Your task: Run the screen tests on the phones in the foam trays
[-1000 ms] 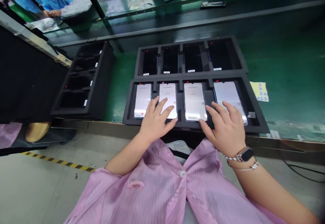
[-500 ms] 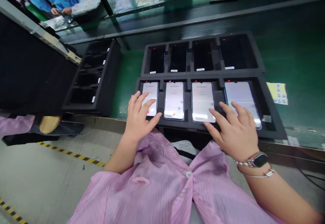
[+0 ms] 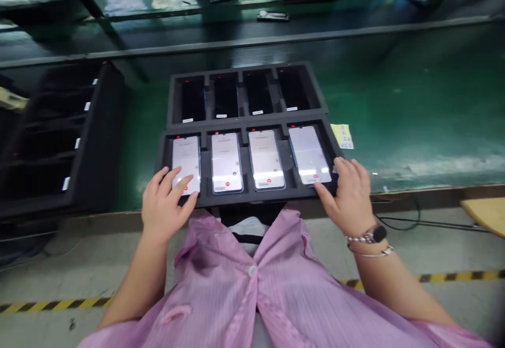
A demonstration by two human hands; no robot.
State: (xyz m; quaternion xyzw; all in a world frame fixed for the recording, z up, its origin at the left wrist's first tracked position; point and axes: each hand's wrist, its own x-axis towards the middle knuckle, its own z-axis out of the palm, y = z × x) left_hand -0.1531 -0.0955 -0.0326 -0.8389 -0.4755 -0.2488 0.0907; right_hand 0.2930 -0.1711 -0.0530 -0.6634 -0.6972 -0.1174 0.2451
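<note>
A black foam tray (image 3: pixel 244 198) lies on the green bench, holding a row of several phones with lit white screens. My left hand (image 3: pixel 165 201) rests with its fingers over the lower part of the leftmost phone (image 3: pixel 185 164). My right hand (image 3: pixel 347 195) sits at the tray's front right corner, its fingertips beside the rightmost phone (image 3: pixel 310 153). Neither hand grips anything. Directly behind stands a second black foam tray (image 3: pixel 244 69), with several dark-screened phones in its slots.
A black slotted rack (image 3: pixel 59 137) stands to the left of the trays. A yellow sticker sheet (image 3: pixel 342 136) lies on the green bench mat (image 3: pixel 414 111) to the right. A dark rail (image 3: pixel 252 40) runs behind, and a dark device (image 3: pixel 273 16) lies beyond it.
My view has swung, so the trays appear smaller and more level. My hands have spread apart: the left sits lower on the leftmost phone, the right at the tray's right corner.
</note>
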